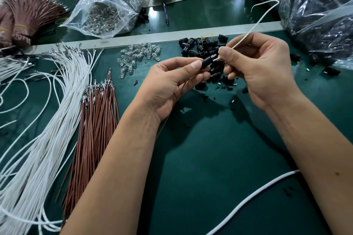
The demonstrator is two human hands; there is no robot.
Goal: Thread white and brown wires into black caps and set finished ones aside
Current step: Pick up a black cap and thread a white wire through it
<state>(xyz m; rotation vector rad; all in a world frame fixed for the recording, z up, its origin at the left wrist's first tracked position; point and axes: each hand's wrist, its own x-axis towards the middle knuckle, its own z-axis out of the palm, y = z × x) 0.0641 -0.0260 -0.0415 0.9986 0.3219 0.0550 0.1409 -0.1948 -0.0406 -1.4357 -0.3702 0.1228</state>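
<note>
Left hand fingers pinch the cap, axis running 8-to-2 o'clock, open end toward 2; right hand fingers pinch the white wire just at the cap's 2 o'clock, tip at its mouth, above the tabletop.

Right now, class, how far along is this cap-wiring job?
Done: a brown wire already trails from the black cap the left hand pinches. In hand: the right hand feeds a white wire into it. Left: the loose caps and both wire bundles.
</note>
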